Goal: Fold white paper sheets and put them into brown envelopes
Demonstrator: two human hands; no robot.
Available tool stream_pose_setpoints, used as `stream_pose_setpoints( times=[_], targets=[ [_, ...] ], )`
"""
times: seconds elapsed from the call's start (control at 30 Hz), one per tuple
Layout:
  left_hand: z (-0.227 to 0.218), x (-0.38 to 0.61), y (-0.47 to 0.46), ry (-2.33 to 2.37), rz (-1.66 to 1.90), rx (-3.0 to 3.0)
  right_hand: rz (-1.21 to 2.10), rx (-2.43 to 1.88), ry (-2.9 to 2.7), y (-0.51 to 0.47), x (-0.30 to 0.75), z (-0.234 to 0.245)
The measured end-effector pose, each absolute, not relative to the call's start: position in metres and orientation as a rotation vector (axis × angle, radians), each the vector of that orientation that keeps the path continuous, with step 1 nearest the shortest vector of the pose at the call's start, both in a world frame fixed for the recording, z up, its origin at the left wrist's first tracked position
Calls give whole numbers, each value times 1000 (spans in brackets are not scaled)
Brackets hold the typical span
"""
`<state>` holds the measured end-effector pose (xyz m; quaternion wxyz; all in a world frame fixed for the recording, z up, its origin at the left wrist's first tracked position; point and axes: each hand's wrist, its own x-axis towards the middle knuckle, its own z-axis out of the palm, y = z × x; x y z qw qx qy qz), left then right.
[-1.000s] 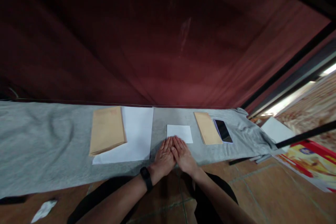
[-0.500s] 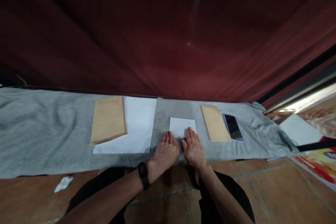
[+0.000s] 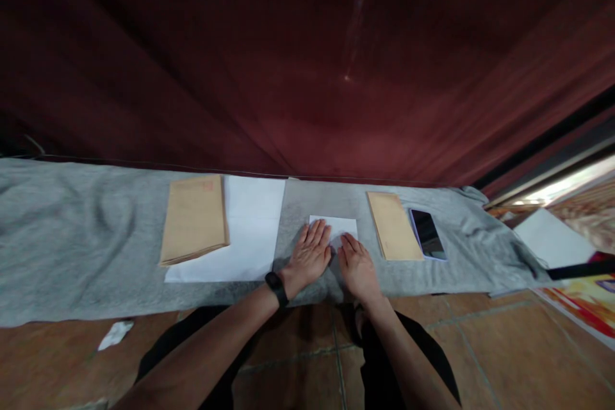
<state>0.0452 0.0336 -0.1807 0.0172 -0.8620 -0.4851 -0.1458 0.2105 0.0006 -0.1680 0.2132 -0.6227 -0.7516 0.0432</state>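
A folded sheet of white paper (image 3: 342, 224) lies flat on the grey cloth in front of me. My left hand (image 3: 311, 255) rests palm down on its left part, fingers outstretched and a little spread. On the paper's near right part lie the fingertips of my right hand (image 3: 356, 264), the fingers close together and slightly bent. Neither hand grips anything. Both hands cover the near edge of the paper. To the right is a brown envelope (image 3: 394, 227), apart from my right hand.
A stack of brown envelopes (image 3: 195, 221) partly covers large white paper (image 3: 254, 224) at the left. A phone (image 3: 427, 235) touches or nearly touches the right envelope. Grey cloth (image 3: 120, 237) covers the narrow surface. Behind it hangs a dark red curtain (image 3: 298, 109). Crumpled white paper (image 3: 115, 335) lies on the tiled floor.
My left hand has moved forward onto the folded paper, its fingers spreading. My right hand has stayed near its right part, with the fingers now more bent.
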Motion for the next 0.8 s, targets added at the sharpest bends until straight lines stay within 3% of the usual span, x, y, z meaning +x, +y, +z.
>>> stream_pose_setpoints(
  times=[0.27,0.8],
  targets=[
    [-183,50,38,-1528,-307,-2651,361,-1574,-2109,26,196,-172],
    [-179,51,46,-1574,-373,-2694,107,-1762,-2182,36,204,-187]
  ],
)
